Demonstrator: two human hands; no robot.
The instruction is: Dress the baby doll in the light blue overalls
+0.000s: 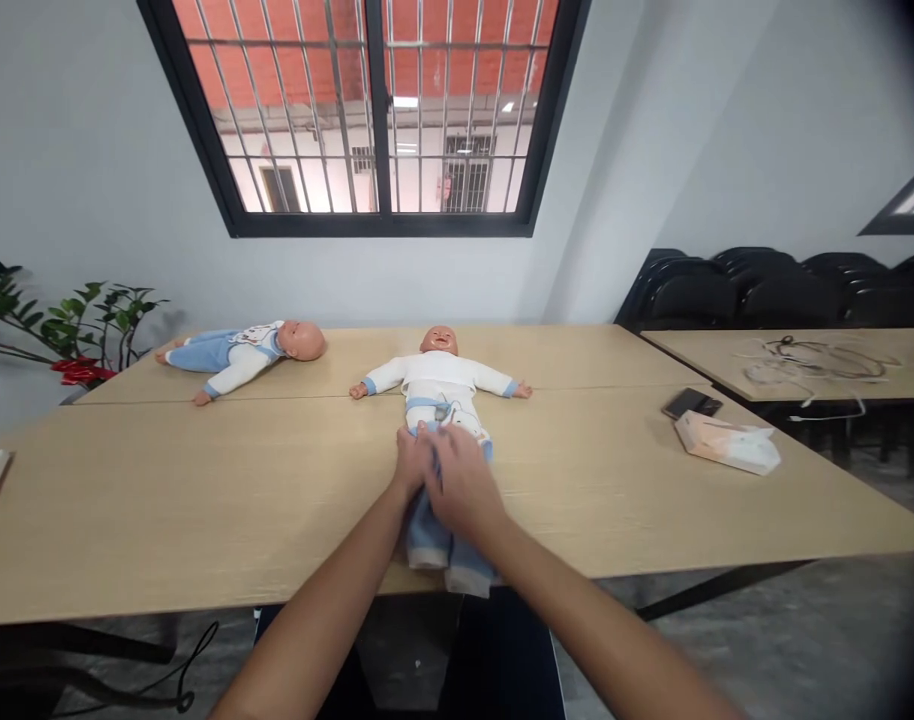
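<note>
A baby doll (438, 340) lies face up in front of me, arms spread, in a white long-sleeved top (438, 372) with blue cuffs. Below the top are light blue trousers (427, 530) with pale leg ends that reach toward the table's near edge. At their upper part, my left hand (414, 460) is closed on the cloth, thumb and fingers together. Close beside it, my right hand (463, 475) curls over the same trousers, its fingers slightly blurred and bent onto the fabric. The palms hide part of the doll's middle.
A second doll (301, 341) in blue and white lies at the back left of the table (202, 500). To the right are a dark phone (692, 403) and a tissue pack (727, 444). Cables (824, 360) lie on another table. A plant (89, 320) stands left.
</note>
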